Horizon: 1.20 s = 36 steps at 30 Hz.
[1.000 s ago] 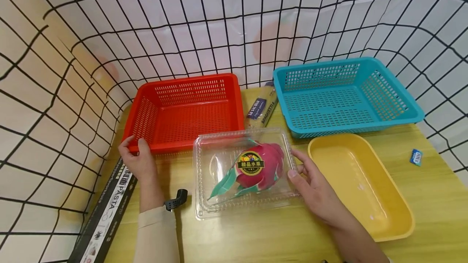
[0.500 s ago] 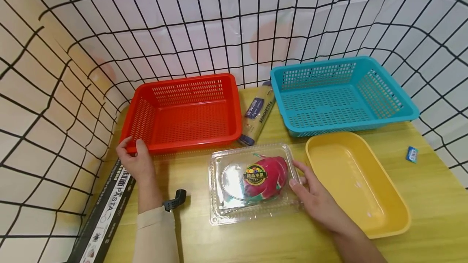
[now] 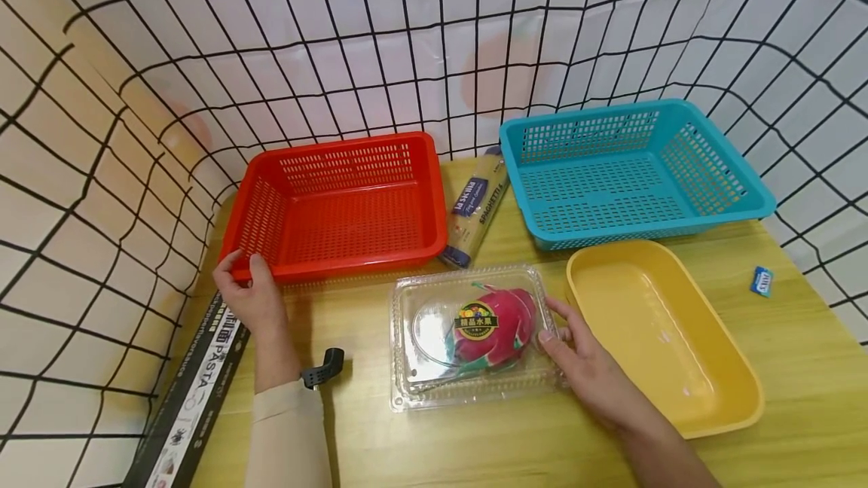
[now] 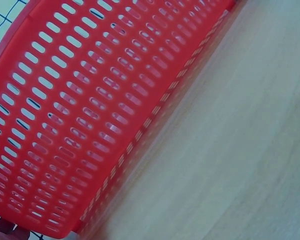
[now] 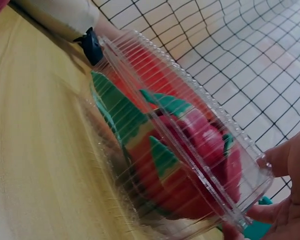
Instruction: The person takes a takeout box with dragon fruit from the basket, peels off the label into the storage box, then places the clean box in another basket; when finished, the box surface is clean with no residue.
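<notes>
My left hand (image 3: 254, 298) grips the front left corner of a red plastic basket (image 3: 366, 266), thumb and fingers about its rim. In the left wrist view the basket's slotted wall (image 4: 75, 95) fills the upper left, with fingertips just showing at the bottom corner. My right hand (image 3: 588, 364) holds the right edge of a clear plastic clamshell box (image 3: 423, 390) between thumb and fingers. Inside the box lies a pink dragon fruit (image 3: 508, 322) with green tips, seen through a lid with a black round label. The right wrist view shows the fruit (image 5: 180, 185) and the fingers (image 5: 275, 160) at the box's end.
A spaghetti packet (image 3: 472, 209) lies between the red basket and a blue basket (image 3: 610, 230). Right of the box stands a yellow tray (image 3: 651, 322); a small blue packet (image 3: 762, 281) lies beyond. A long pasta box (image 3: 193, 398) lies left. Black wire mesh (image 3: 447, 59) encloses the table.
The clamshell box has come down toward the table and slightly right, baring more of the spaghetti packet. Over the last half second it barely moves. My left hand stays at the red basket's corner.
</notes>
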{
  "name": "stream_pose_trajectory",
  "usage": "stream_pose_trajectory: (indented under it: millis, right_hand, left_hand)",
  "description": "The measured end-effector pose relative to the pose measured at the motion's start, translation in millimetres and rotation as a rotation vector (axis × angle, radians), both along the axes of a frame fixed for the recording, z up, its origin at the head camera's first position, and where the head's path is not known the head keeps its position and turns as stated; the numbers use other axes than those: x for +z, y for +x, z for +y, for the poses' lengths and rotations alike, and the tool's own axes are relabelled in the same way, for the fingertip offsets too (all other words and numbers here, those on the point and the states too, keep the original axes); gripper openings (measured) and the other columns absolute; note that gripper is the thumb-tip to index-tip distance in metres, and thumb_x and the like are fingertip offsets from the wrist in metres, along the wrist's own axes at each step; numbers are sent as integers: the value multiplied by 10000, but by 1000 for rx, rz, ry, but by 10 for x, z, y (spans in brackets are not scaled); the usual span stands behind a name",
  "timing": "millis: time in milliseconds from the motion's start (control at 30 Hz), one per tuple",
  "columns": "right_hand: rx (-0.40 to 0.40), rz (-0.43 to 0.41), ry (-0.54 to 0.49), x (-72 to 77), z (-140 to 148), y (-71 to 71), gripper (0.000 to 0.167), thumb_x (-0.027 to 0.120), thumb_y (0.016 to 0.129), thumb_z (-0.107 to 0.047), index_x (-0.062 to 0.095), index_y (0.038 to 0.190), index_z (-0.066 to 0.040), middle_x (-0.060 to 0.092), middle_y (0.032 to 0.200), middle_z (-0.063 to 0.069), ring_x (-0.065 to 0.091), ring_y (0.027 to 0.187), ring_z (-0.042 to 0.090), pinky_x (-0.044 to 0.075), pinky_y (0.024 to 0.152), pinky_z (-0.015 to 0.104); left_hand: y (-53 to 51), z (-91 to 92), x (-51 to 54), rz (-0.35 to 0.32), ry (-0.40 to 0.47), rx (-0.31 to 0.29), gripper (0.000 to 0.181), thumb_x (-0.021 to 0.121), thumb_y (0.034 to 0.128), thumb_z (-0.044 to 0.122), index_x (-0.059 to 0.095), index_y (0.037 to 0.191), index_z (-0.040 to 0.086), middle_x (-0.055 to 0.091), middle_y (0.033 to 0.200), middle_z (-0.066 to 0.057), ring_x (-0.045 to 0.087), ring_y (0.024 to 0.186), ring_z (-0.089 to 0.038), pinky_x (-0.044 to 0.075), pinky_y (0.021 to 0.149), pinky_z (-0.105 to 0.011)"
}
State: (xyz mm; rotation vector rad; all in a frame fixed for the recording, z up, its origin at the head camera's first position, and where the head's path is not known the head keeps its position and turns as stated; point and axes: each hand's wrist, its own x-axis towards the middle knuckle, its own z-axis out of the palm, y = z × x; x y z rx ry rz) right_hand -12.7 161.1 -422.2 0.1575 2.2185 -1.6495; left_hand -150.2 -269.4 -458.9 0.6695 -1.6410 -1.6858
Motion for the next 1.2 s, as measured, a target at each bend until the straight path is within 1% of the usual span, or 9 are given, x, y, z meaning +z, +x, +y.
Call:
stream_pose_trajectory:
  millis: [267, 333, 433, 500, 600, 733, 900, 1067, 1200]
  right_hand:
    - [60, 101, 147, 151, 44, 13, 689, 473, 1075, -389, 137, 1626, -149, 307, 1619, 269, 468, 1391, 498, 428, 1087, 628]
    - [66, 122, 135, 217, 68, -1, 719, 477, 1074, -384, 100, 1632, -135, 238, 1649, 268, 430, 1415, 522, 403, 1106, 649]
    - [63, 168, 129, 330, 111, -44, 732, 485, 1072, -374, 75, 1640, -162, 197, 1666, 251, 353, 1451, 549, 360, 1103, 701]
    - [62, 213, 120, 405, 134, -93, 715, 485, 1074, -354, 90, 1641, -171, 200, 1667, 236, 310, 1469, 553, 340, 1098, 722]
    - [50, 265, 129, 504, 123, -187, 672, 498, 1071, -338, 167, 1633, -178, 246, 1664, 192, 294, 1494, 508, 322, 1117, 715]
    - [50, 316, 176, 606, 34, -320, 609, 542, 1054, -335, 313, 1593, -168, 310, 1653, 141, 287, 1515, 435, 275, 1185, 662]
    - [106, 370, 276, 621, -123, -451, 527, 613, 1013, -360, 484, 1500, -206, 378, 1618, 106, 287, 1516, 413, 267, 1162, 712]
    - [183, 455, 343, 503, -258, -550, 480, 692, 962, -347, 592, 1411, -211, 440, 1570, 99, 334, 1486, 400, 353, 1110, 714]
    - [243, 539, 383, 421, -323, -616, 448, 752, 916, -289, 659, 1339, -175, 491, 1520, 107, 372, 1457, 387, 244, 1173, 719]
  left_hand:
    - [45, -4, 69, 5, 5, 42, 295, 624, 998, 218, 563, 1275, 133, 524, 1194, 81, 472, 967, -102, 398, 827, -250]
    - [71, 1, 134, 24, -8, 63, 286, 625, 996, 202, 564, 1263, 121, 513, 1328, 59, 513, 1046, -102, 430, 869, -240]
    - [115, 1, 252, 65, -71, 82, 238, 620, 988, 166, 579, 1220, 131, 421, 1529, 8, 470, 1313, -120, 395, 1077, -234]
    - [137, 5, 329, 108, -133, 79, 228, 617, 973, 135, 591, 1199, 115, 373, 1587, -33, 369, 1464, -143, 303, 1195, -258]
    - [165, 46, 442, 193, -213, 38, 229, 608, 951, 85, 608, 1180, 72, 419, 1542, -63, 335, 1485, -162, 250, 1237, -296]
    - [231, 204, 620, 312, -261, -104, 229, 602, 939, 32, 619, 1165, -1, 502, 1417, -58, 411, 1428, -192, 300, 1240, -353]
    - [356, 459, 757, 366, -362, -350, 233, 603, 944, -3, 597, 1148, -115, 590, 1303, 1, 516, 1320, -201, 388, 1192, -341]
    - [464, 696, 658, 372, -436, -661, 241, 593, 918, -120, 586, 1154, -167, 645, 1225, 59, 613, 1192, -125, 477, 1083, -256]
    - [540, 873, 521, 349, -496, -861, 278, 623, 890, -136, 631, 1167, -112, 677, 1213, -112, 624, 1177, -108, 485, 1078, -253]
